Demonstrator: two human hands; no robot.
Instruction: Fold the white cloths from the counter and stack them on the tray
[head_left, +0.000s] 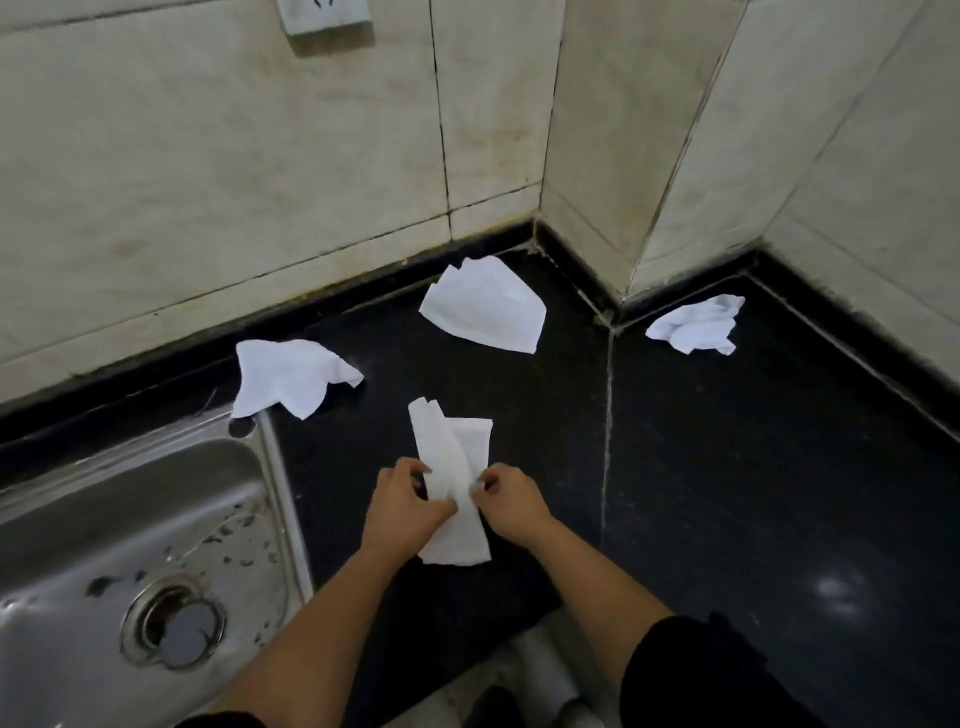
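Both your hands pinch the half-folded cloth (451, 457) on the black counter (727, 467).
Your left hand (402, 506) curls thumb and fingers onto its left edge, your right hand (511, 499) onto its right edge. It lies beside the sink (130, 519); three loose cloths (291, 376) sit nearer the wall (208, 182).

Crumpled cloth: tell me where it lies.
Head view, far right: the crumpled cloth lies on the counter by the wall, right of the flatter cloth.
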